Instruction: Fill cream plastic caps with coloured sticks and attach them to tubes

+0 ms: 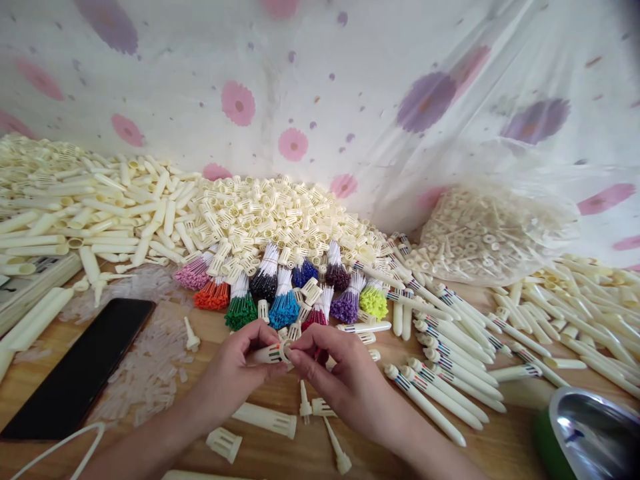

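In my left hand, thumb and fingers close round a cream multicolour pen barrel with coloured sliders in its slots. The fingertips of my right hand pinch the slotted end of the same barrel; whether a smaller part sits between them is hidden. Just beyond my hands stand bundles of coloured refills, among them blue ones and green ones. Below my hands lie a loose barrel tube, a slotted collar and a cream pointed plunger.
Slotted collars and barrel tubes heap along the back. Several assembled pens lie at right, before a clear bag of small parts. A black phone lies left; a green-sided metal container stands front right.
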The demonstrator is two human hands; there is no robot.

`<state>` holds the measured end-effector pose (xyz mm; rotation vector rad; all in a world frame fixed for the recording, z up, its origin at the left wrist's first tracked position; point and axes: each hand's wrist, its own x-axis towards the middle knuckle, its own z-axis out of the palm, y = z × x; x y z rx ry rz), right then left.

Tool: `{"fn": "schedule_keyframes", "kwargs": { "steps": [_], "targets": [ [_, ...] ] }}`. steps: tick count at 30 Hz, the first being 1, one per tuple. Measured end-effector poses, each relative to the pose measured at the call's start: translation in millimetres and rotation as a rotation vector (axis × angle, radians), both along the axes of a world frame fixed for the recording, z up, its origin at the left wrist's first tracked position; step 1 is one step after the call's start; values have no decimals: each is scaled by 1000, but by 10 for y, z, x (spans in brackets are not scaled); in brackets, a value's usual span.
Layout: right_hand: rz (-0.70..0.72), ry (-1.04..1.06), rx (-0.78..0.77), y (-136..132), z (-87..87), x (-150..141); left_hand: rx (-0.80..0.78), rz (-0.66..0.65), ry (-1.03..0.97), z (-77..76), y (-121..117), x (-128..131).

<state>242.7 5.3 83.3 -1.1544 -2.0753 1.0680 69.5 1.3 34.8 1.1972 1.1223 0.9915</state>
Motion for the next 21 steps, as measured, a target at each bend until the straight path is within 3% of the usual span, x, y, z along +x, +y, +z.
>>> {"fn": "schedule_keyframes", "kwargs": {
  "steps": [4,10,21],
  "targets": [
    [24,-27,55,23,-5,19,-22,-15,-2,-11,-2,2],
    [72,-3,-75,63,-9,69,-61,-45,41,-36,-9,-29],
    [238,-32,-45,114,117,190,-141,-142,-10,7,-25,-24]
  ]
}}
